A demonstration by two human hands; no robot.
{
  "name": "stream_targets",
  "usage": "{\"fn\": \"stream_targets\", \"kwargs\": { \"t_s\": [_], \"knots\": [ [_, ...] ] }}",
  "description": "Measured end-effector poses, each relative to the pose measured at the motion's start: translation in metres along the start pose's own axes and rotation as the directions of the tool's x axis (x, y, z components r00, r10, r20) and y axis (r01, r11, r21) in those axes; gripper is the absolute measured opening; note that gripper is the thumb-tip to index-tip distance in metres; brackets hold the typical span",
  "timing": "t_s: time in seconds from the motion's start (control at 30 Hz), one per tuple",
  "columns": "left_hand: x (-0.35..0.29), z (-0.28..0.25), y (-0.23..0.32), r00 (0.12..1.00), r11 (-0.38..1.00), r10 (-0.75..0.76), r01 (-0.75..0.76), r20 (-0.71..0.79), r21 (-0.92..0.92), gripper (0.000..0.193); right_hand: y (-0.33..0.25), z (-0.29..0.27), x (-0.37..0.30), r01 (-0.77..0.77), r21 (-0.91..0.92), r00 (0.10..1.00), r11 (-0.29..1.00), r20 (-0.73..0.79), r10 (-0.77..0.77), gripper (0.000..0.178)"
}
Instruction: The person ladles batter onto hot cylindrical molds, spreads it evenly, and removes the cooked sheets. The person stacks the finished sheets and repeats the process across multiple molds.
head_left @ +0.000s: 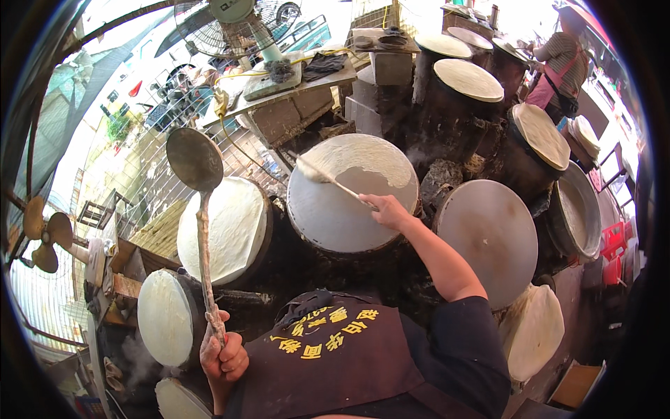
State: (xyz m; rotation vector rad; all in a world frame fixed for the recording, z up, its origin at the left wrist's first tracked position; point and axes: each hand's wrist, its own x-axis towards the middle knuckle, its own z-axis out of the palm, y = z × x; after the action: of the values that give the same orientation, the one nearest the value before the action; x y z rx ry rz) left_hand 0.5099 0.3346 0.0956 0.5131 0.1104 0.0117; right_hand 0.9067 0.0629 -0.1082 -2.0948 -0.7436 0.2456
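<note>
My left hand [223, 357] is closed round the crusted handle of a long ladle [195, 159], its round bowl raised at the upper left. My right hand [388, 211] grips a thin stick-handled spreader [340, 186], whose far end touches pale batter on the middle round griddle [324, 222]. A layer of batter [356, 149] covers the griddle's far part; its near part is bare grey metal. Left of it, a white sheet of batter [222, 230] covers another griddle. To the right lies a bare grey griddle [486, 241].
More drum stoves with pale flatbreads [469, 79] stand at the far right, near a person in a pink apron [548, 87]. A large fan [234, 17] stands on a cluttered table [296, 89] beyond. A smaller fan [47, 234] is at the left. Steam rises around the stoves.
</note>
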Motion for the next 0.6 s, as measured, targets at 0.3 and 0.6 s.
{"fn": "stream_targets", "kwargs": {
  "t_s": [0.3,0.6],
  "knots": [
    [-0.006,0.002,-0.006,1.000,0.998,0.002,-0.002,0.007,-0.066,0.048,0.009,-0.022,0.030,-0.096,-0.137,0.985,0.986,-0.159,0.074,0.052],
    [-0.008,0.006,-0.012,0.999,0.997,0.043,-0.045,-0.030,-0.068,0.048,0.031,-0.042,0.030,-0.038,-0.168,0.983,0.985,-0.181,0.007,0.048]
  ]
}}
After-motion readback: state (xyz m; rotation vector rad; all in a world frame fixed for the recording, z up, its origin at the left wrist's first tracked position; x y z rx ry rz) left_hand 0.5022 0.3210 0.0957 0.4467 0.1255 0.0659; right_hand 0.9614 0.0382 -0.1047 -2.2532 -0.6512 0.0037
